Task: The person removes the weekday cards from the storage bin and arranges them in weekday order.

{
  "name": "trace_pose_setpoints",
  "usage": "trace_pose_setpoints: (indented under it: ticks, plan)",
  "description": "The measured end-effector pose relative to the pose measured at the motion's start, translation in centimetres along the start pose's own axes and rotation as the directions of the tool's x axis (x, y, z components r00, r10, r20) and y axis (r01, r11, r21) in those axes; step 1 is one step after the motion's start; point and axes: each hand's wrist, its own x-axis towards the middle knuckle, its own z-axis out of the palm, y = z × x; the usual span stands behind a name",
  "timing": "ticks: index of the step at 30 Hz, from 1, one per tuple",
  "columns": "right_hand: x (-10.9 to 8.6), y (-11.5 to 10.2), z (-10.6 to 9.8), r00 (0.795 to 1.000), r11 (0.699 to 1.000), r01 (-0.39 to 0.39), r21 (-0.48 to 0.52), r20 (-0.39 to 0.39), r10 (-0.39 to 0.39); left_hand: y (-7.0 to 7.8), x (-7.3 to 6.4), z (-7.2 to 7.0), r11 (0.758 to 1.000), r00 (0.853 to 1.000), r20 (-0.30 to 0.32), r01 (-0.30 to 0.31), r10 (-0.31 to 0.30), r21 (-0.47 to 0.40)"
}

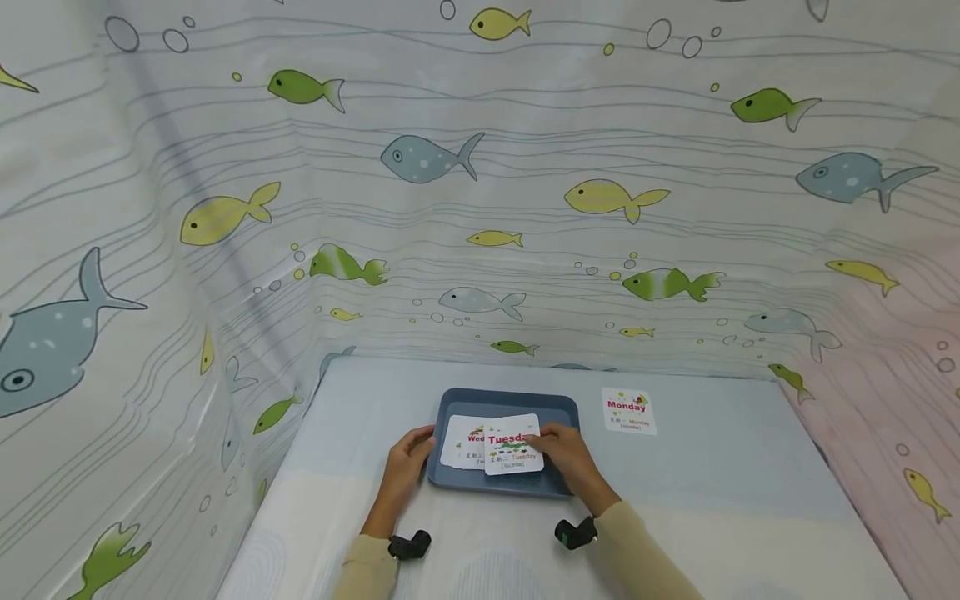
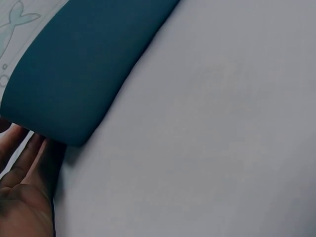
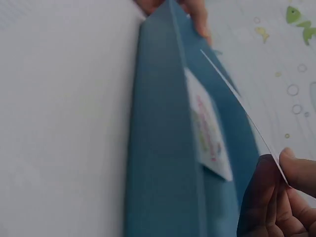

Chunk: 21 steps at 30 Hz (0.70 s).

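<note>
A blue-grey tray lies on the table before me. At its left end my left hand grips the tray, fingers against the end wall in the left wrist view. My right hand pinches a white card marked "Tuesday" by its right edge, thumb on top. Seen edge-on in the right wrist view, the card is tilted above the tray floor. Under it, partly covered, a "Wednesday" card lies in the tray.
To the right of the tray, a "Monday" card lies face up on the table. A white sheet printed with fish rises behind the table and along the left side. A black wrist camera sits at my right sleeve.
</note>
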Motion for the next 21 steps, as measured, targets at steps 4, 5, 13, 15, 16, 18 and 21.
trace_pose_setpoints:
  ticks: [4,5,13,15,16,18,21]
  plan:
    - [-0.9,-1.0,-1.5,1.0,0.998,0.011,0.06,0.007,-0.011,0.0,0.0,0.1,1.0,1.0,-0.001,-0.002,0.002,0.009]
    - [-1.0,-1.2,-1.9,1.0,0.997,0.014,0.073,0.002,-0.014,0.0,0.0,0.1,1.0,1.0,-0.002,-0.003,0.003,0.01]
    - [-1.9,-2.1,-4.9,0.999,0.994,0.017,0.106,-0.038,-0.013,0.1,0.0,-0.1,0.999,1.0,0.002,-0.03,0.03,0.014]
    - [-2.0,-2.0,-5.8,0.999,0.993,0.014,0.117,-0.037,-0.009,0.2,0.1,-0.1,1.0,1.0,0.007,-0.023,0.023,0.012]
    - [-2.0,-1.9,-6.3,0.999,0.992,0.011,0.125,-0.039,-0.006,0.2,0.1,-0.1,1.0,1.0,0.008,-0.024,0.024,0.014]
    - [-2.1,-1.7,-7.4,0.999,0.99,0.004,0.139,-0.05,0.003,0.2,0.1,-0.1,1.0,1.0,0.01,-0.016,0.016,0.011]
    - [-2.3,-1.7,-9.2,0.997,0.987,-0.003,0.159,-0.077,0.015,0.1,0.1,-0.1,1.0,1.0,0.009,-0.013,0.013,0.01]
